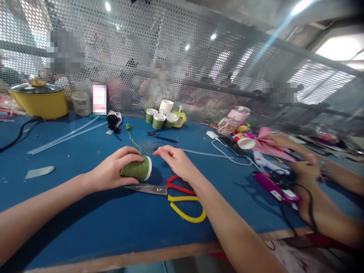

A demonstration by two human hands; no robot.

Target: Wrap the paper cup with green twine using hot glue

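Note:
My left hand (113, 168) is wrapped round a paper cup covered in green twine (136, 170), which lies on its side on the blue table (85, 220). A green twine strand (133, 140) runs from the cup back to a small ball. My right hand (174, 161) hovers just right of the cup's white rim, fingers curled and pinched together; I cannot make out anything in them. Scissors with red and yellow handles (173, 195) lie on the table just in front of both hands.
At the back stand several green-wrapped cups (160, 117), blue pliers (157, 133), glue sticks (65, 135), a yellow pot (40, 99) and a mesh screen. To the right another person's hands (304, 167) work among pink paper, a phone (234, 146) and a cable.

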